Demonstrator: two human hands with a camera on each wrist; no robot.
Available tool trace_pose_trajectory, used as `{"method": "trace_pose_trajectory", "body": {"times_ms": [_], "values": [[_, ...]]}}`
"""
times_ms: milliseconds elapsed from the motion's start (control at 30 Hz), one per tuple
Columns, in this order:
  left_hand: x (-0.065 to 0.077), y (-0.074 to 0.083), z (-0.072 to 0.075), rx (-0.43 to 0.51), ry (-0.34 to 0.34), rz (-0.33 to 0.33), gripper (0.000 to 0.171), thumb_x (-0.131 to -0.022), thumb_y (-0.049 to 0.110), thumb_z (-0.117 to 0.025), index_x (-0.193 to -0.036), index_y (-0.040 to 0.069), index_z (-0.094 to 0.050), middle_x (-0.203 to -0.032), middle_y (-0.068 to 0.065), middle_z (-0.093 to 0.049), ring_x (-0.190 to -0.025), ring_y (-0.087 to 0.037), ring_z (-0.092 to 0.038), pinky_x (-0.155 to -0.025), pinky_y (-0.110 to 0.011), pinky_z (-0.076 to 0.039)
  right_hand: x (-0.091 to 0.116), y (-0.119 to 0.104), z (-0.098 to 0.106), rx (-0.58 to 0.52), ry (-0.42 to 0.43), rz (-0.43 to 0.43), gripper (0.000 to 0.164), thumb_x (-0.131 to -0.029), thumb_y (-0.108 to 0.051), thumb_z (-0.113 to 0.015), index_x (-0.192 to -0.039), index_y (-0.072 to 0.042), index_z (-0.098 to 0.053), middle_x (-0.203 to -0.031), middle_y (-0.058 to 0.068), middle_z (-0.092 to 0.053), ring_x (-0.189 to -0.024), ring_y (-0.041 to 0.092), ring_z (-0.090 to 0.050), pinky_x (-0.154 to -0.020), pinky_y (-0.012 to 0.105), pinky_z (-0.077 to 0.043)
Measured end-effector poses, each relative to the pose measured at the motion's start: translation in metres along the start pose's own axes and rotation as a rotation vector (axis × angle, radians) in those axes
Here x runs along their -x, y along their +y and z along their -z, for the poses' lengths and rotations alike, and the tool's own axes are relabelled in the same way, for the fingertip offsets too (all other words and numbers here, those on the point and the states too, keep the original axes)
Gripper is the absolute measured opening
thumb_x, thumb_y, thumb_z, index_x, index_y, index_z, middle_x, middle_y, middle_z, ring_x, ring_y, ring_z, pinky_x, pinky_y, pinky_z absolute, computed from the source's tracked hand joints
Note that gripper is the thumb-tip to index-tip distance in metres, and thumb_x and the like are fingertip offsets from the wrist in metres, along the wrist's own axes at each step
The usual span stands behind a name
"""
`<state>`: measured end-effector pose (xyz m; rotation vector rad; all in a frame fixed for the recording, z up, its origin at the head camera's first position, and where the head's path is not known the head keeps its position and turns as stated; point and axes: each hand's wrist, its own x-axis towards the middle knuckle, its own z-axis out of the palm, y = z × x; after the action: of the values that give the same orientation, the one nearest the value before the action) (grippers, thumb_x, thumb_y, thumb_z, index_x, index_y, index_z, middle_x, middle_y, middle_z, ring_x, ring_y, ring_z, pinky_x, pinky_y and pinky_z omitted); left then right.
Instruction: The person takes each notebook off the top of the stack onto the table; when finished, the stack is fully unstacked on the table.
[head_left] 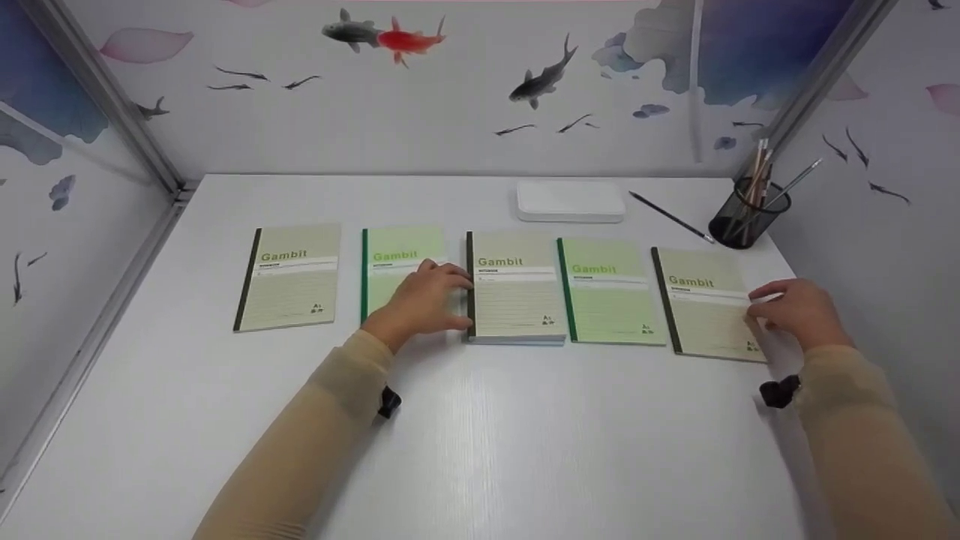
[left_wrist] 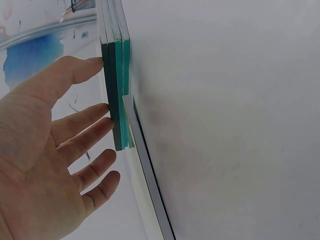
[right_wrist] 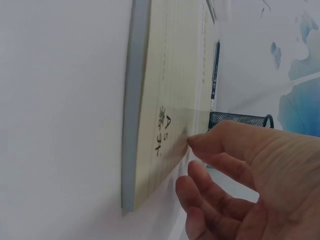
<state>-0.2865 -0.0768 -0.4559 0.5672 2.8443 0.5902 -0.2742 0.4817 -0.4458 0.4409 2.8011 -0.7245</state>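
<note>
The work looks partway along: several books already sit piled in the middle stack (head_left: 514, 304), where the left wrist view shows at least two dark and two green spines (left_wrist: 113, 90), while four others lie singly on the table (head_left: 450, 457); nothing shows whether these are yet to be added or belong where they lie. Left of the stack are the far-left book (head_left: 285, 289) and the left green book (head_left: 405, 238); right of it come the right green book (head_left: 611, 304) and the far-right book (head_left: 705, 315). The left hand (head_left: 424, 296) is spread and relaxed, its thumb and fingers (left_wrist: 82, 121) at the stack's spine side without gripping. The right hand (head_left: 802, 311) is at the far-right book's outer edge, thumb (right_wrist: 210, 140) on the edge and fingers bent beside it; whether it pinches the book, I cannot tell. Behind the row lie a white case (head_left: 570, 202) and a pencil (head_left: 671, 217), with a mesh cup (head_left: 727, 229) of pencils near the far right corner. The chief obstruction is the left hand itself, hiding the lower part of the left green book.
</note>
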Motion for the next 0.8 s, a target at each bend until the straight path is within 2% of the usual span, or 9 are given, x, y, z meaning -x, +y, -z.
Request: {"method": "trace_pose_trajectory", "body": {"times_ms": [100, 200, 400, 500, 700, 800], "values": [[0.0, 0.0, -0.001, -0.002, -0.001, -0.01, 0.061, -0.084, 0.042, -0.084, -0.137, 0.018, -0.067, -0.149, 0.003, -0.057, -0.133, -0.025, -0.043, -0.114, -0.042, -0.042, 0.002, -0.006, -0.004, 0.028, 0.025, 0.028, 0.051, -0.091, -0.019, -0.068, -0.135, 0.004, -0.059, -0.124, 0.034, -0.062, -0.096, 0.035, -0.064, -0.071, 0.035, -0.049], [-0.001, -0.001, 0.0, -0.02, 0.002, -0.023, 0.06, -0.084, 0.042, -0.085, -0.136, 0.017, -0.068, -0.148, 0.002, -0.057, -0.132, -0.026, -0.044, -0.113, -0.043, -0.043, 0.002, -0.016, -0.012, 0.014, 0.054, 0.079, 0.054, -0.093, -0.018, -0.064, -0.142, 0.004, -0.053, -0.127, 0.033, -0.059, -0.105, 0.039, -0.059, -0.074, 0.035, -0.048], [-0.002, -0.001, 0.001, -0.023, -0.001, -0.026, 0.06, -0.084, 0.042, -0.085, -0.135, 0.016, -0.069, -0.148, 0.002, -0.057, -0.131, -0.026, -0.044, -0.111, -0.043, -0.044, 0.006, -0.049, -0.037, -0.123, 0.101, 0.159, 0.049, -0.099, -0.019, -0.059, -0.145, -0.003, -0.054, -0.13, 0.025, -0.061, -0.112, 0.034, -0.06, -0.069, 0.021, -0.052], [-0.001, -0.001, 0.0, -0.014, 0.0, -0.015, 0.06, -0.084, 0.042, -0.085, -0.136, 0.017, -0.069, -0.148, 0.002, -0.057, -0.13, -0.025, -0.044, -0.111, -0.043, -0.043, 0.011, -0.07, -0.05, -0.195, 0.071, 0.191, 0.045, -0.1, -0.018, -0.058, -0.144, -0.006, -0.057, -0.13, 0.022, -0.062, -0.109, 0.03, -0.062, -0.068, 0.018, -0.055], [-0.002, -0.001, -0.001, -0.01, 0.007, -0.002, 0.059, -0.083, 0.041, -0.086, -0.135, 0.018, -0.069, -0.147, 0.003, -0.057, -0.131, -0.025, -0.042, -0.114, -0.044, -0.041, 0.024, -0.115, -0.08, -0.22, -0.03, 0.302, 0.037, -0.101, -0.015, -0.059, -0.137, -0.006, -0.064, -0.124, 0.019, -0.065, -0.101, 0.025, -0.064, -0.073, 0.022, -0.057], [-0.002, 0.0, -0.001, -0.009, 0.011, 0.001, 0.059, -0.083, 0.041, -0.086, -0.135, 0.018, -0.069, -0.147, 0.003, -0.057, -0.131, -0.025, -0.043, -0.114, -0.044, -0.041, 0.026, -0.138, -0.092, -0.232, -0.07, 0.321, 0.035, -0.101, -0.016, -0.06, -0.134, -0.008, -0.066, -0.123, 0.017, -0.067, -0.101, 0.025, -0.066, -0.078, 0.024, -0.058]]}}
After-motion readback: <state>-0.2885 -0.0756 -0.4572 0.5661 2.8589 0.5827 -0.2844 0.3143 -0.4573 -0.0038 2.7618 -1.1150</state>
